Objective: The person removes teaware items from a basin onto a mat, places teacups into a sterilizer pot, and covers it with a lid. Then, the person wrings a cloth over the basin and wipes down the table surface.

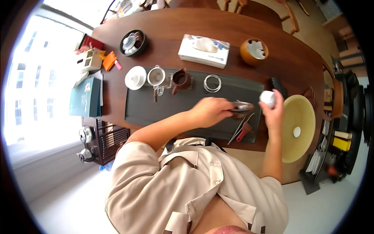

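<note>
My left hand [212, 112] reaches over the dark tray [171, 109], its fingers closed on a dark brown vessel [242, 107] with a shiny top; its exact shape is unclear. To the right, my right hand [275, 111] grips a small white cup [267, 99] near the tray's right end. Below the brown vessel lie a red-handled brush [244, 131] and thin metal tongs [236, 133]. A silvery ring [212, 83] rests on the tray's upper part. Farther left are a brown pitcher [180, 79], a glass cup [156, 75] and a white lidded bowl [135, 78].
A large yellow basin [302, 113] with a white object inside stands right of the tray. Behind the tray are a tissue box [204, 50], an orange pot [253, 52] and a black bowl [133, 43]. A teal box [85, 96] sits at the left edge.
</note>
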A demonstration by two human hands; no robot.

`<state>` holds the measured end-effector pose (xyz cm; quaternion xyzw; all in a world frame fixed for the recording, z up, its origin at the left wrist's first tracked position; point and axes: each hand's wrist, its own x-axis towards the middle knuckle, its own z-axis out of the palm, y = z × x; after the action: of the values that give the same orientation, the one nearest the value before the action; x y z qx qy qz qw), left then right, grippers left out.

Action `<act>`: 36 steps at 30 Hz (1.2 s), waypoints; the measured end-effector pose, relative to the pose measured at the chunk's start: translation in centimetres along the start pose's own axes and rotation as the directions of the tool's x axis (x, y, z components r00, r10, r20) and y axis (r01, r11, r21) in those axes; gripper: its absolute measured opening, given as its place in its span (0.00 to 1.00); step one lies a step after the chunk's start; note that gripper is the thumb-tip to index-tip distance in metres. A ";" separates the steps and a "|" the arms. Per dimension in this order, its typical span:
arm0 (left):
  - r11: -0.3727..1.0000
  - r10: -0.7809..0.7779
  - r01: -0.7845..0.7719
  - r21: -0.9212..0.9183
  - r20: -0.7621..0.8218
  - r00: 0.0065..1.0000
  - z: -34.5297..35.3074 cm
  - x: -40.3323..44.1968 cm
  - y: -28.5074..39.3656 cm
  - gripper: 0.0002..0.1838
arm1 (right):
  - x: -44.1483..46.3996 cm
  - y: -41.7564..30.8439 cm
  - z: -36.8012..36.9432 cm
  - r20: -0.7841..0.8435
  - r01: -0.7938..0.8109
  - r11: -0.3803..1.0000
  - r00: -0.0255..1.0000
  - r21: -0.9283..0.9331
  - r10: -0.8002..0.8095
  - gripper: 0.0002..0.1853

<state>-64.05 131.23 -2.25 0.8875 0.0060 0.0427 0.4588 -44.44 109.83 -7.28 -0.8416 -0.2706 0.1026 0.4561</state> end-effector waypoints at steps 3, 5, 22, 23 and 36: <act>0.983 -0.170 0.176 0.059 -0.099 0.981 -6.0 -8.6 -0.4 0.09 | -0.7 -6.1 8.0 0.269 0.280 0.956 0.931 -0.086 -0.248 0.36; 0.934 -0.326 0.351 0.070 -0.234 0.916 -8.6 -13.3 -0.9 0.10 | -1.1 -8.6 12.3 0.368 0.285 0.955 0.899 -0.078 -0.238 0.35; 0.686 -0.267 0.707 0.173 -0.844 0.465 -26.0 -25.1 -16.2 0.08 | -1.4 -13.4 23.7 0.742 -0.745 -0.008 0.664 0.667 0.087 0.29; 0.723 -0.217 0.661 0.200 -0.843 0.492 -26.5 -25.1 -17.4 0.08 | -1.4 -13.5 24.1 0.732 -0.734 -0.032 0.671 0.678 0.117 0.28; 0.753 -0.186 0.604 0.261 -0.796 0.576 -30.6 -18.3 -31.5 0.10 | -5.7 -13.8 23.7 0.591 -0.660 0.195 0.742 0.725 0.315 0.24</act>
<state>-83.89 173.43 -11.64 0.8546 0.4053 0.2805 0.1632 -64.10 129.56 -9.69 -0.4583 0.0505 0.5054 0.7293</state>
